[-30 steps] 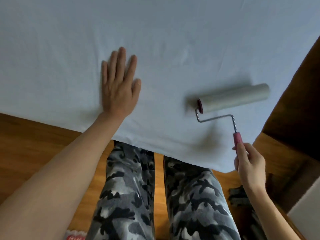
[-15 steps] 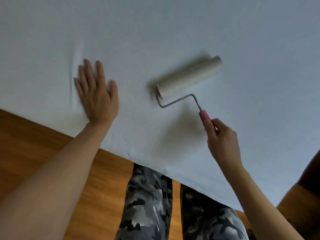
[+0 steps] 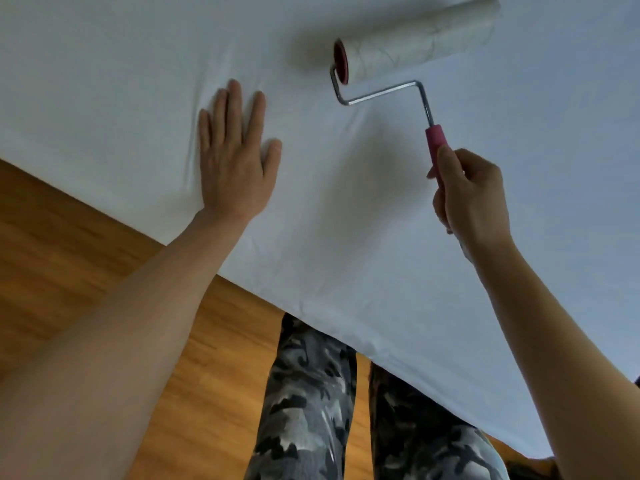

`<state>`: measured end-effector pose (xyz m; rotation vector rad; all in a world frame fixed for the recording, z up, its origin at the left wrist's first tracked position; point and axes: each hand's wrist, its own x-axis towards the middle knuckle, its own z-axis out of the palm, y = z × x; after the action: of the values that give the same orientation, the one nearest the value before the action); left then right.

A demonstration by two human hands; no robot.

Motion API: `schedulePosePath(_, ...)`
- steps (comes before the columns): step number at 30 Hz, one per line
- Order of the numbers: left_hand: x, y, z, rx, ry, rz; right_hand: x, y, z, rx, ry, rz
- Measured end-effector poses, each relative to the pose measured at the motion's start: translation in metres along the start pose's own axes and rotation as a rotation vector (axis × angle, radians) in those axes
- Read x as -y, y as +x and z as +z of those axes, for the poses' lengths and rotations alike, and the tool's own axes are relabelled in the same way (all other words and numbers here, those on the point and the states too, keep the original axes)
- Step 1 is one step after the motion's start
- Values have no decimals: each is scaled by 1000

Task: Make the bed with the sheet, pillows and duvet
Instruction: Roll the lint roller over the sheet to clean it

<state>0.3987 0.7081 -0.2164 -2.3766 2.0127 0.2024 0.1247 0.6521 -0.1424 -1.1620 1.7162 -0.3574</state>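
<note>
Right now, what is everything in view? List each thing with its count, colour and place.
sheet: one, white, spread flat over the bed, filling the upper frame, small wrinkles beside the left hand.
lint roller: one, off-white roll, metal frame, pink handle, roll lying on the sheet at upper right.
floor: wood, brown, lower left and under the bed edge.
trousers: one pair, grey camouflage, bottom centre against the bed edge.
left hand: flat, pressing the sheet.
right hand: holds the roller's pink handle.
</note>
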Motion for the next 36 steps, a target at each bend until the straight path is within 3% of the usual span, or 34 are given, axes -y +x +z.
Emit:
schedulePosePath(8,6,2,8,-25,-18,-9,-9,-45,32,135,40,-27)
schedulePosePath(11,5,1,6,-30,-14,-10,-9,-49,38,140,-75,-67)
schedulePosePath(14,6,-11,5,-25,-21,-123,-22,-51,34,151,-195,-19)
schedulePosePath(20,-3,-62,6,3,-58,-215,-72,-91,-5,189,-334,8)
schedulePosePath(24,-27,-122,-6,185,-99,-240,-110,-136,-48,212,-424,72)
schedulePosePath(28,-67,-184,-37,556,-151,-308,-137,-181,-92,236,-489,148)
schedulePosePath(31,-97,-222,-74,748,-74,-250,-150,-215,-129,266,-480,212)
schedulePosePath(36,-159,-272,-152,538,-170,-279,-159,-280,-213,205,-374,208)
